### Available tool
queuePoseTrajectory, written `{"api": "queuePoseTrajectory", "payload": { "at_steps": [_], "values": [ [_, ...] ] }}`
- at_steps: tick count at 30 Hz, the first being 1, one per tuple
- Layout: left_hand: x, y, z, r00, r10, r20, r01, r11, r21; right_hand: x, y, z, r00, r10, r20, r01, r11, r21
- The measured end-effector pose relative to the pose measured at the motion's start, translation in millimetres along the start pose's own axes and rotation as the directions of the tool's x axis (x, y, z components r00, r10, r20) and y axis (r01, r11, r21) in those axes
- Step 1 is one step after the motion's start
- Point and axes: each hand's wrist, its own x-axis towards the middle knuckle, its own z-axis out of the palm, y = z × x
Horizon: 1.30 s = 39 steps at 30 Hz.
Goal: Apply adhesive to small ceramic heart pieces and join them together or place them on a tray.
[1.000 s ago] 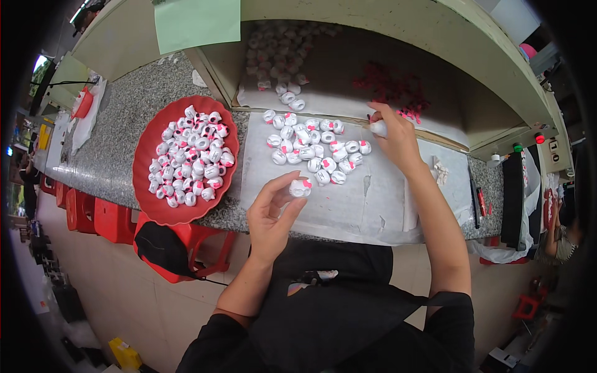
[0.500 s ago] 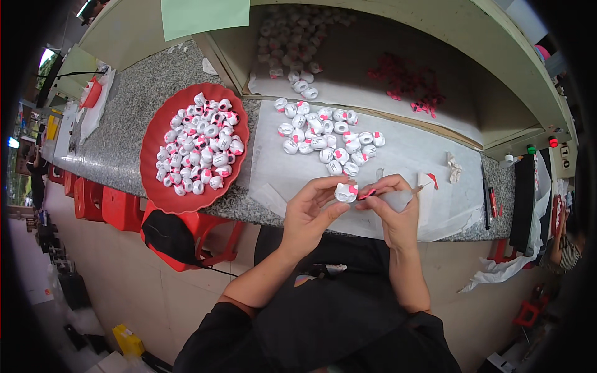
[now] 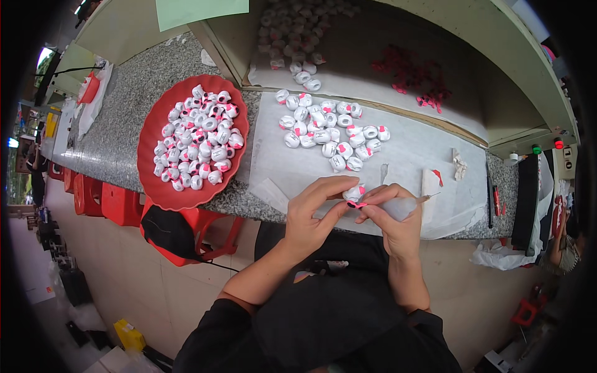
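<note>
My left hand (image 3: pixel 311 216) pinches a small white figurine head (image 3: pixel 353 193) with a pink mark, above the paper near the table's front edge. Against its lower side lies a small pink and black piece (image 3: pixel 356 204), which the fingertips of my right hand (image 3: pixel 401 233) grip. Tucked in that same hand is a translucent squeeze bottle (image 3: pixel 403 207), its thin needle tip pointing right. Beyond my hands, several similar white heads (image 3: pixel 328 150) with pink marks lie on the white paper (image 3: pixel 267 155). How firmly the two pieces touch cannot be made out.
At left, a red scalloped tray (image 3: pixel 150 180) is heaped with white heads. Under the shelf (image 3: pixel 460 46) lie more heads and loose pink pieces (image 3: pixel 429 84). Crumpled tissue (image 3: pixel 459 165) and a dark pen-like stick (image 3: pixel 489 202) are at right. A red stool (image 3: pixel 217 239) stands below the tray.
My right fingers have brought the pink and black piece from beside the white head to against its lower side. The head has turned in my left hand. The view has shifted slightly.
</note>
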Motion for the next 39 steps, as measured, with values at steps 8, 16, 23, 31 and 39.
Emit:
{"api": "queuePoseTrajectory", "payload": {
  "at_steps": [8,16,23,31,39],
  "values": [
    [-1,-3,0,0.997,-0.049,0.051,0.063,0.950,-0.305,-4,7,-1,0.992,-0.128,-0.014,0.126,0.985,-0.119],
    [-4,-3,-5,0.976,-0.098,0.194,0.200,0.759,-0.620,-5,-6,4,0.996,-0.014,0.094,0.027,0.990,-0.138],
    [-7,0,-3,0.973,-0.095,0.210,0.202,0.792,-0.576,-10,1,-4,0.992,0.051,0.119,-0.052,0.999,0.004],
    [-8,1,-3,0.982,-0.028,0.185,0.121,0.850,-0.513,-12,2,2,0.996,-0.013,0.091,0.010,1.000,0.028],
    [-11,1,-2,0.993,-0.011,0.119,0.062,0.901,-0.429,-12,0,3,0.995,0.014,0.098,-0.012,1.000,-0.017]
  ]
}}
